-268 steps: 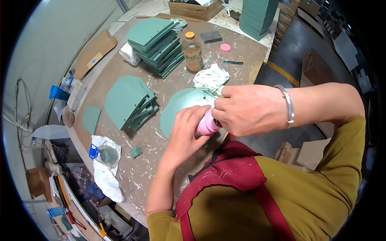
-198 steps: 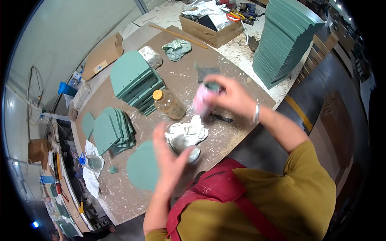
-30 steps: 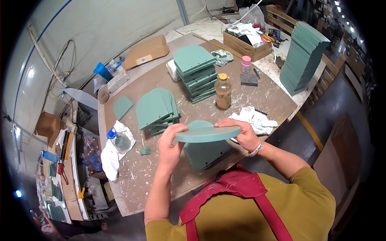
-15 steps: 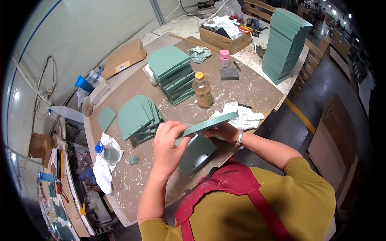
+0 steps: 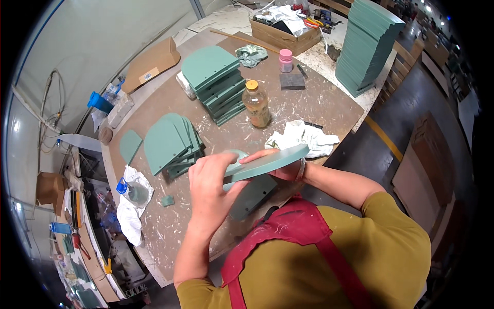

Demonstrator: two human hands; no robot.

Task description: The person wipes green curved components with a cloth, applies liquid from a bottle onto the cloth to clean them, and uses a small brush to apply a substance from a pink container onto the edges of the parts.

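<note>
Held on edge above the table is a green board (image 5: 272,164) with a curved rim, its long edge tilted up toward the right. My left hand (image 5: 210,180) grips its left end between thumb and fingers. My right hand (image 5: 285,169) is mostly behind the board, with fingers showing over its upper edge; whether a small pad lies beneath them is hidden. Under the held board, another green board (image 5: 253,198) lies at the table's near edge. Left of my hands is a fanned pile of rounded green boards (image 5: 167,141).
A taller stack of boards (image 5: 211,67) stands beyond, beside a yellow-capped bottle (image 5: 256,108). White cloth (image 5: 303,138) lies to the right. Farther back are a pink jar (image 5: 285,61), a dark block (image 5: 292,81), a cardboard box (image 5: 278,38) and a tall green stack (image 5: 365,49).
The board has tipped so more of its rim shows, and my right-hand fingers have come over its upper edge. My left hand has shifted slightly left. The whole view has shifted a little.
</note>
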